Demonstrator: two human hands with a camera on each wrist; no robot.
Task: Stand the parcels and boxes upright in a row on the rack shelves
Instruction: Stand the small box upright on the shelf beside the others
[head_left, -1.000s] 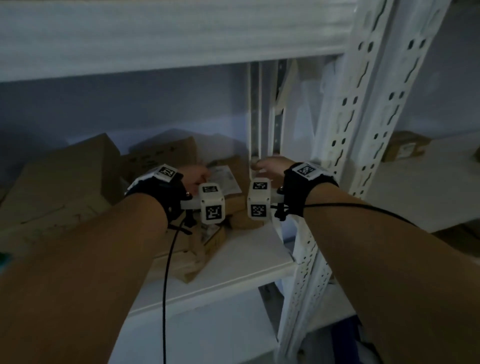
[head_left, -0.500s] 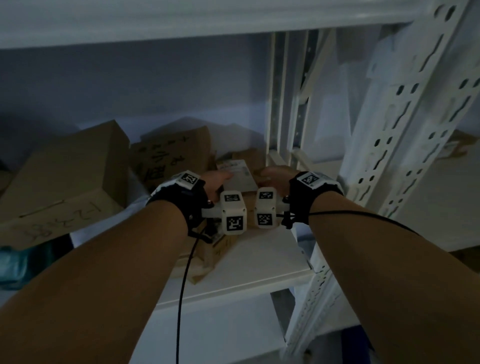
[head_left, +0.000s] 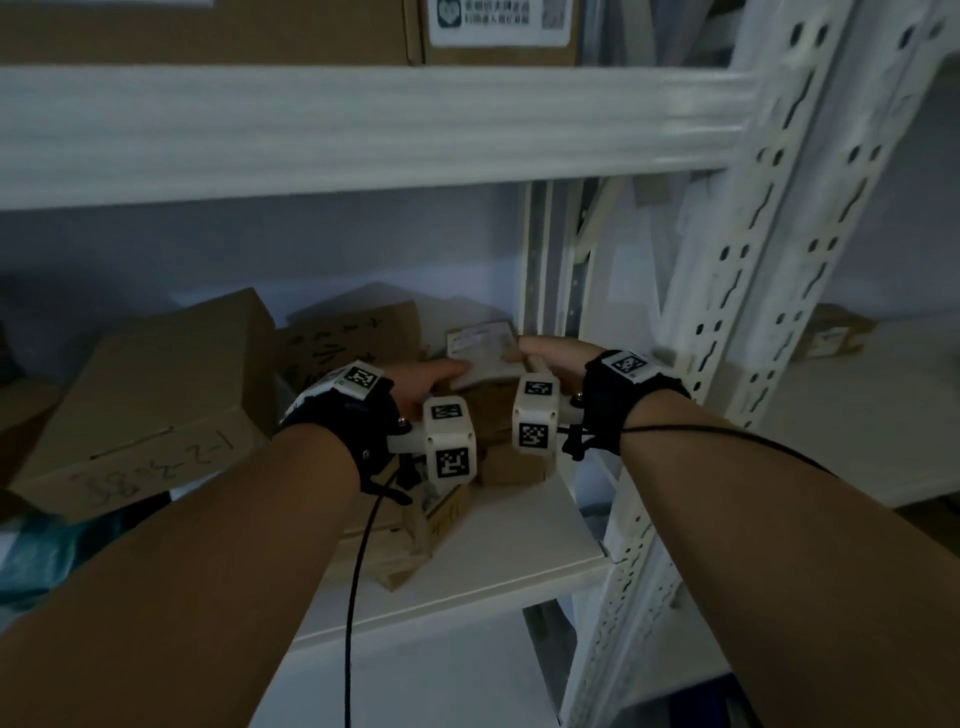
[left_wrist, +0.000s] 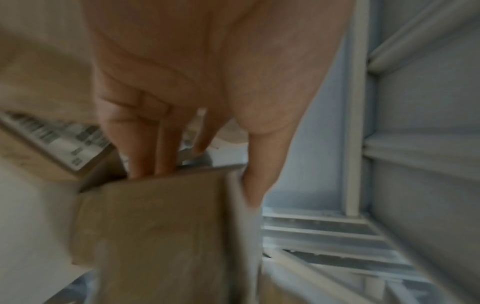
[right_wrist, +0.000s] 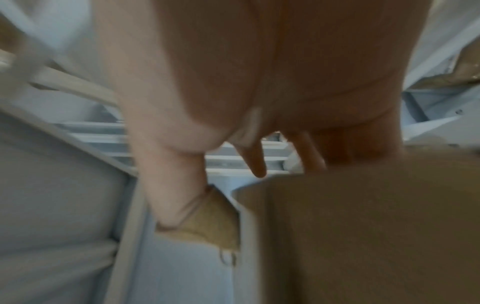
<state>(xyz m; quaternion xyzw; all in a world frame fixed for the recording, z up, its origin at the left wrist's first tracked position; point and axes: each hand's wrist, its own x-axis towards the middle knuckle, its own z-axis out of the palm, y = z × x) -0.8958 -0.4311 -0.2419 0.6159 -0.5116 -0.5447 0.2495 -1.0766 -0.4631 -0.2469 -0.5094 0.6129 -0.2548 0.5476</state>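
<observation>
A small brown cardboard box (head_left: 480, 358) with a white label on its upper face sits at the right end of the white rack shelf (head_left: 519, 540). Both hands hold it. My left hand (head_left: 434, 376) grips its left side; in the left wrist view the fingers (left_wrist: 150, 156) reach over the far edge of the box (left_wrist: 161, 226) and the thumb presses its right face. My right hand (head_left: 545, 353) grips the right side; in the right wrist view its thumb lies along the left edge of the box (right_wrist: 363, 226). The box's underside is hidden.
A large box (head_left: 150, 400) leans at the left, and a box with handwriting (head_left: 353, 338) leans behind. Flat boxes (head_left: 441, 519) lie under my wrists, with a teal parcel (head_left: 47, 551) at the lower left. The perforated upright (head_left: 753, 291) stands close on the right, under the upper shelf beam (head_left: 363, 124).
Both hands have kept hold of the labelled box and tipped it up a little. My head has risen, so the upper shelf and its boxes now show.
</observation>
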